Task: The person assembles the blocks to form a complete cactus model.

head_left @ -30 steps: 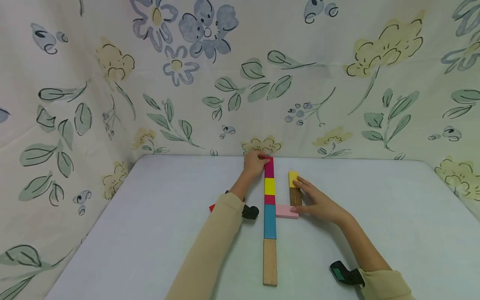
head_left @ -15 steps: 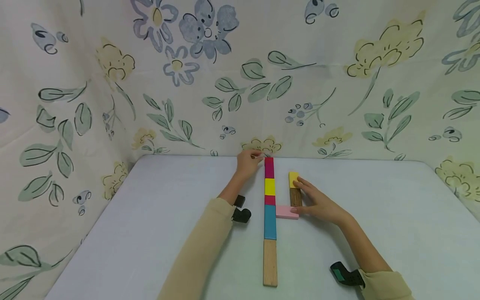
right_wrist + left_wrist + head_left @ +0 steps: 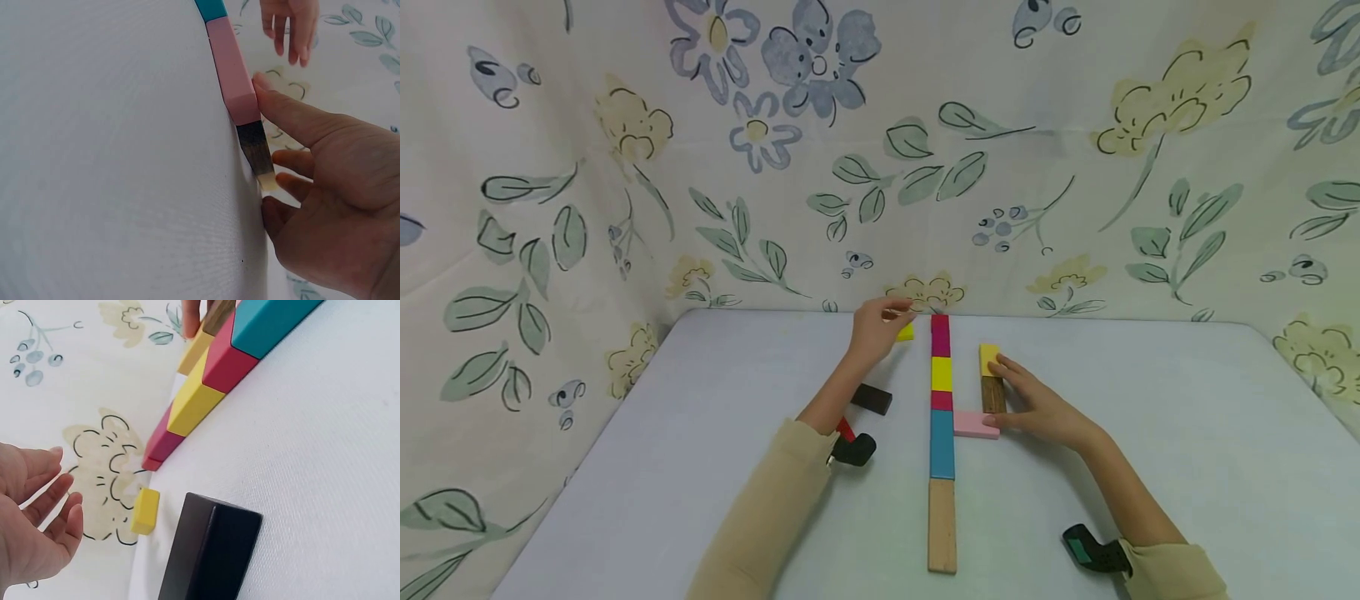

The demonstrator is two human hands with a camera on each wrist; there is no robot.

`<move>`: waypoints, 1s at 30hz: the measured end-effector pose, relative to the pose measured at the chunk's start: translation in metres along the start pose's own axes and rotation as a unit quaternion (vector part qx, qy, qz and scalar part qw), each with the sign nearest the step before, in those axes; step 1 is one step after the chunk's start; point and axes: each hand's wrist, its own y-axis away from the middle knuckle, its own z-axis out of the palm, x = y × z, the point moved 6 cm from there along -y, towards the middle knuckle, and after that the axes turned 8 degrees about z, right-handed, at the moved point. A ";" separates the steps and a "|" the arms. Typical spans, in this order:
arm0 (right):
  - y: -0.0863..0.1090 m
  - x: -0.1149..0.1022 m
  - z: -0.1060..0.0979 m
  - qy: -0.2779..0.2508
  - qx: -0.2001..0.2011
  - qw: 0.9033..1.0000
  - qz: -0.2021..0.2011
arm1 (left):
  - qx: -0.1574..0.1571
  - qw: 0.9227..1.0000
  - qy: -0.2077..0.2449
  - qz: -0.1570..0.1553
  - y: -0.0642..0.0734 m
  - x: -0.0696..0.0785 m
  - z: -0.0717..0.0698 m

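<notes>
A straight row of blocks runs away from me: a plain wood block (image 3: 942,527), a blue block (image 3: 942,444), a small red block (image 3: 942,401), a yellow block (image 3: 942,374) and a magenta block (image 3: 940,336). A pink block (image 3: 968,425) branches right, with a brown block (image 3: 992,395) and a second yellow block (image 3: 987,357) beyond it. My right hand (image 3: 1048,408) touches this branch, thumb at the pink block, fingertips by the yellow one. Left of the row, my left hand (image 3: 874,329) hovers with loosely bent fingers, holding nothing, near a loose yellow block (image 3: 145,511).
A black block (image 3: 874,400) lies left of the row, beneath my left forearm. A red piece (image 3: 846,429) shows partly behind the left wrist camera (image 3: 854,450). Floral cloth (image 3: 1045,192) hangs behind the white table (image 3: 1150,400).
My left hand has drawn left from the magenta block at the row's far end, uncovering the black block and the loose yellow block. My right hand stays in place.
</notes>
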 end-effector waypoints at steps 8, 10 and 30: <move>0.001 0.001 -0.001 -0.003 0.001 1.000 -0.004 | -0.003 1.000 0.003 0.010 0.017 0.013 -0.016; 0.001 0.001 -0.001 -0.003 0.001 1.000 -0.005 | -0.004 1.000 0.001 0.010 0.023 0.015 -0.020; -0.001 0.003 0.000 -0.004 -0.001 1.000 -0.001 | -0.087 0.996 -0.020 -0.003 0.065 0.001 -0.042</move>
